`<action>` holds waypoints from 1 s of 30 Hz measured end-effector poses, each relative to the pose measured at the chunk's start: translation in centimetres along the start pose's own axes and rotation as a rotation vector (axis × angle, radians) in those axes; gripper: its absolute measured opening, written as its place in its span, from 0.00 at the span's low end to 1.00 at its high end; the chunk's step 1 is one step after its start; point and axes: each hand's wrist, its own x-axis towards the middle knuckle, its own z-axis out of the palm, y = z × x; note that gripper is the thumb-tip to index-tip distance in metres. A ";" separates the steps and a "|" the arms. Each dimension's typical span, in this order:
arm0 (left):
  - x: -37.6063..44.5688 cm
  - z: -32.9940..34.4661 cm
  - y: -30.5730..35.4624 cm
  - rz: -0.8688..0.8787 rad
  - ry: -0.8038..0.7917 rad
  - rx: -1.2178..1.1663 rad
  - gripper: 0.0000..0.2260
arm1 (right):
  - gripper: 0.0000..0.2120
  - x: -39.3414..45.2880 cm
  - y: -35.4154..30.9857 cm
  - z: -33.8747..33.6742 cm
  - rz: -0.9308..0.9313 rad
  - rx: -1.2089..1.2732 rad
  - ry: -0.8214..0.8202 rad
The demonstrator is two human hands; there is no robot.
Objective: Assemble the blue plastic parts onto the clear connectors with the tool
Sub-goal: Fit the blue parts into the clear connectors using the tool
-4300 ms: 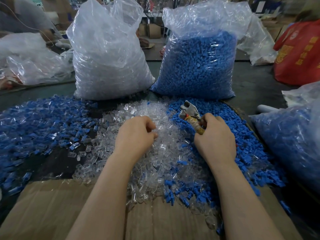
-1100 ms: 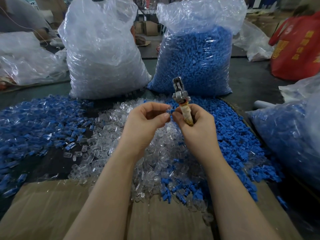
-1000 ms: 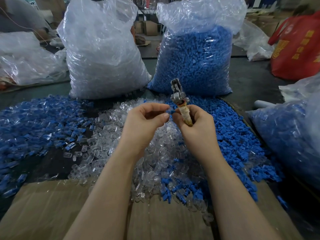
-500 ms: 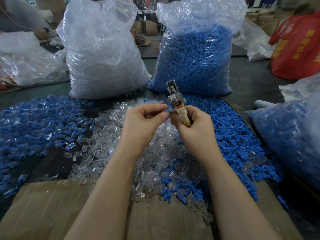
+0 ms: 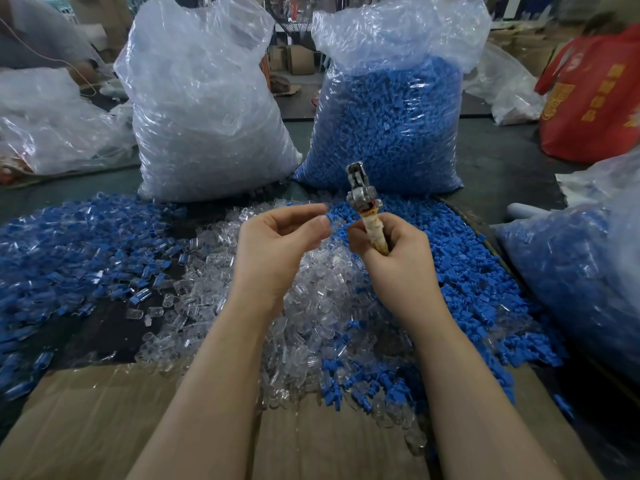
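Gripping the metal-headed tool (image 5: pixel 367 216) (wrapped handle), right hand (image 5: pixel 391 258); left hand (image 5: pixel 277 251) pinches a blue part (image 5: pixel 330 218).

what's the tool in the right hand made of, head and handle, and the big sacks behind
Tool: its head looks like bare grey metal with a dull shine; the handle seems wrapped in yellowed tape or cloth, too blurred to settle. Sacks, the clear-filled and the blue-filled: thin clear plastic film, judging by glossy crinkles and contents showing through.
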 end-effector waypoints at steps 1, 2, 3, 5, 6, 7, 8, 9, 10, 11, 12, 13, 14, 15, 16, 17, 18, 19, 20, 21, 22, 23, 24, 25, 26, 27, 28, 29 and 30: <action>0.0 0.0 0.0 0.005 -0.001 0.000 0.06 | 0.11 0.0 0.0 0.0 0.005 0.002 -0.012; 0.0 0.0 0.0 0.011 -0.003 -0.002 0.07 | 0.10 0.0 0.1 -0.1 0.010 0.004 -0.025; 0.0 0.0 0.0 0.017 -0.005 -0.008 0.07 | 0.09 0.0 0.1 -0.1 0.014 0.004 -0.038; 0.1 -0.1 -0.1 0.029 -0.005 -0.014 0.08 | 0.07 0.1 0.2 -0.2 0.030 -0.005 -0.066; 0.1 -0.1 -0.1 0.038 -0.001 -0.010 0.09 | 0.05 0.1 0.2 -0.2 0.039 -0.014 -0.083; 0.2 -0.1 -0.2 0.047 0.004 -0.005 0.09 | 0.04 0.1 0.3 -0.3 0.048 -0.032 -0.099; 0.2 -0.1 -0.2 0.057 0.010 -0.003 0.09 | 0.04 0.1 0.4 -0.4 0.054 -0.059 -0.115; 0.2 -0.2 -0.2 0.065 0.019 -0.006 0.10 | 0.04 0.1 0.5 -0.4 0.057 -0.089 -0.127; 0.3 -0.2 -0.2 0.069 0.026 -0.012 0.10 | 0.05 0.1 0.5 -0.5 0.057 -0.112 -0.131; 0.3 -0.2 -0.2 0.070 0.030 -0.014 0.10 | 0.05 0.1 0.4 -0.4 0.051 -0.117 -0.125; 0.3 -0.3 -0.2 0.069 0.031 -0.006 0.10 | 0.05 0.1 0.4 -0.4 0.041 -0.104 -0.109; 0.3 -0.3 -0.2 0.071 0.029 0.012 0.09 | 0.06 0.1 0.3 -0.3 0.030 -0.082 -0.088; 0.2 -0.2 -0.2 0.076 0.028 0.036 0.09 | 0.07 0.1 0.2 -0.1 0.021 -0.055 -0.065; 0.2 -0.1 -0.2 0.084 0.028 0.059 0.09 | 0.08 0.1 0.0 0.0 0.012 -0.030 -0.046; 0.1 0.0 -0.3 0.091 0.030 0.078 0.09 | 0.08 0.1 -0.1 0.1 0.001 -0.011 -0.030; 0.1 0.2 -0.3 0.096 0.032 0.096 0.08 | 0.08 0.1 -0.3 0.2 -0.008 0.001 -0.018; 0.0 0.4 -0.3 0.104 0.033 0.116 0.08 | 0.08 0.1 -0.4 0.2 -0.012 0.008 -0.008; -0.1 0.6 -0.3 0.113 0.032 0.135 0.08 | 0.07 0.0 -0.5 0.3 -0.013 0.013 0.000; -0.1 0.8 -0.4 0.122 0.029 0.151 0.08 | 0.06 0.0 -0.6 0.3 -0.013 0.016 0.006; -0.2 0.8 -0.4 0.127 0.026 0.163 0.09 | 0.06 0.0 -0.6 0.3 -0.012 0.015 0.010; -0.2 0.9 -0.4 0.129 0.026 0.172 0.09 | 0.06 0.0 -0.6 0.3 -0.010 0.010 0.014; -0.2 0.9 -0.4 0.129 0.027 0.180 0.09 | 0.06 0.1 -0.6 0.3 -0.009 0.003 0.018; -0.2 0.9 -0.5 0.127 0.028 0.188 0.09 | 0.07 0.1 -0.6 0.3 -0.007 -0.005 0.022; -0.2 0.9 -0.5 0.127 0.028 0.196 0.09 | 0.07 0.1 -0.6 0.3 -0.005 -0.012 0.024; -0.2 0.9 -0.5 0.128 0.028 0.202 0.09 | 0.08 0.1 -0.5 0.4 -0.005 -0.019 0.024; -0.2 0.9 -0.5 0.131 0.029 0.205 0.09 | 0.08 0.1 -0.4 0.4 -0.004 -0.027 0.024; -0.2 0.9 -0.5 0.134 0.031 0.207 0.09 | 0.08 0.2 -0.4 0.3 -0.003 -0.032 0.024; -0.2 0.9 -0.5 0.137 0.031 0.210 0.09 | 0.08 0.1 -0.3 0.3 0.000 -0.032 0.024; -0.2 1.0 -0.5 0.140 0.032 0.215 0.09 | 0.08 0.1 -0.3 0.4 0.004 -0.028 0.024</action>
